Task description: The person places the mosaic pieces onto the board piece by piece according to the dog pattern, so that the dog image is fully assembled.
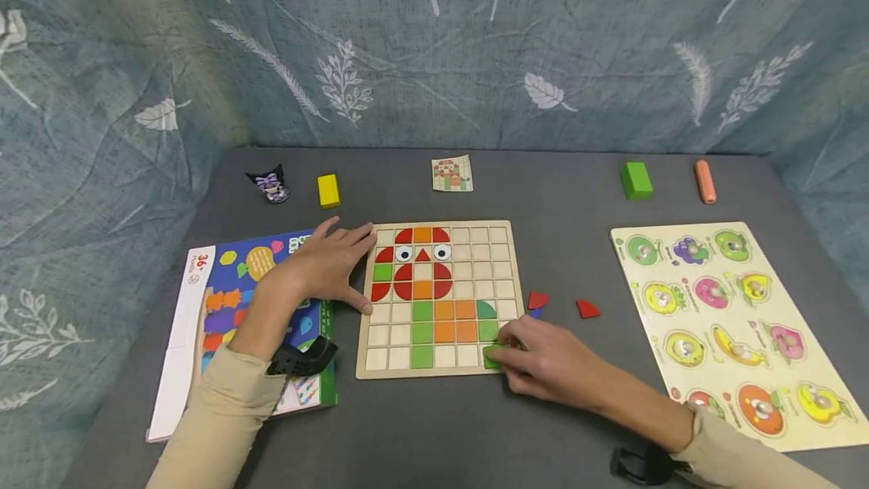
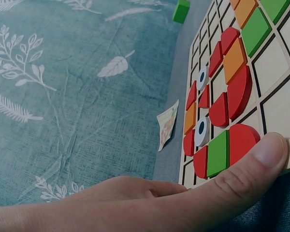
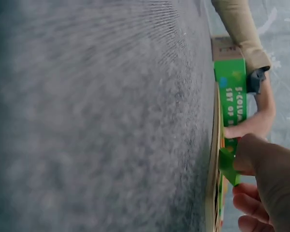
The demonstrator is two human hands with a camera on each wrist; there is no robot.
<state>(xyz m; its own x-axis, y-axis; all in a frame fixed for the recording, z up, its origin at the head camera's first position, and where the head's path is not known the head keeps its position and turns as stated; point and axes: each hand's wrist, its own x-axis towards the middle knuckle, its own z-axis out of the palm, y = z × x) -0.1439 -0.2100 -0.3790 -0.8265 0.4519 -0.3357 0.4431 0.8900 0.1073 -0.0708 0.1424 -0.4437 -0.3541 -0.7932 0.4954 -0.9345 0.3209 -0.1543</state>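
A wooden grid board (image 1: 482,249) lies on the dark table, with red, orange and green tiles and two eye pieces set in its cells. My left hand (image 1: 330,264) rests at the board's left edge, fingers spread; its thumb (image 2: 268,151) touches the rim beside a red tile (image 2: 243,140). At the board's lower right corner, my right hand (image 1: 546,357) pinches a green tile (image 3: 228,166), which looks tilted over the cell. Two red quarter-round pieces (image 1: 588,309) and a blue piece (image 1: 535,314), partly covered, lie right of the board.
Under my left forearm is a blue puzzle box (image 1: 231,278). A fruit peg puzzle (image 1: 652,330) lies at the right. Along the back are a small figurine (image 1: 271,186), a yellow block (image 1: 329,192), a pattern card (image 1: 452,173), a green block (image 1: 636,180) and an orange stick (image 1: 705,182).
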